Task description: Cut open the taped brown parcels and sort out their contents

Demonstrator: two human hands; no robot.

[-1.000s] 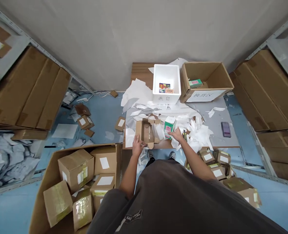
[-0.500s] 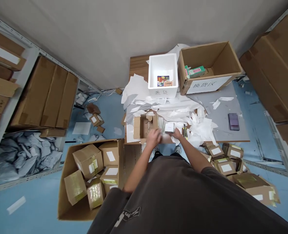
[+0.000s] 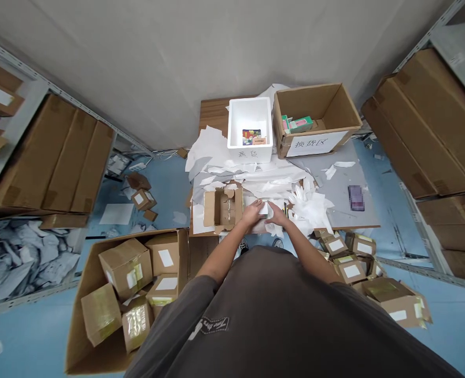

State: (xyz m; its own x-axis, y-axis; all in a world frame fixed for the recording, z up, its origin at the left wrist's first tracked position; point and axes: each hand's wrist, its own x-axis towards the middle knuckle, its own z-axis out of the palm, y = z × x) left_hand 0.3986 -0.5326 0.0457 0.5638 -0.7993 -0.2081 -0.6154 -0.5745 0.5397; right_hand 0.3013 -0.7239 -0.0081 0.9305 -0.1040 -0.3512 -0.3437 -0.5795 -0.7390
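At the near edge of a grey-and-brown table (image 3: 358,172) strewn with torn white paper (image 3: 313,209), just right of an open brown cardboard carton (image 3: 209,209), grasps with left hand (image 3: 252,214) and right hand (image 3: 278,214), both about equally near, a small white-topped box (image 3: 263,209) directly between them, long axis too covered to tell.

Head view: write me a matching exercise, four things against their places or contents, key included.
1. small box
2. opened carton
3. white bin
4. large carton

A. holds green-and-pink boxes
B. between left hand and right hand
C. holds a multicoloured packet
D. at the table's near edge, left of both hands

Pairs: 1-B, 2-D, 3-C, 4-A
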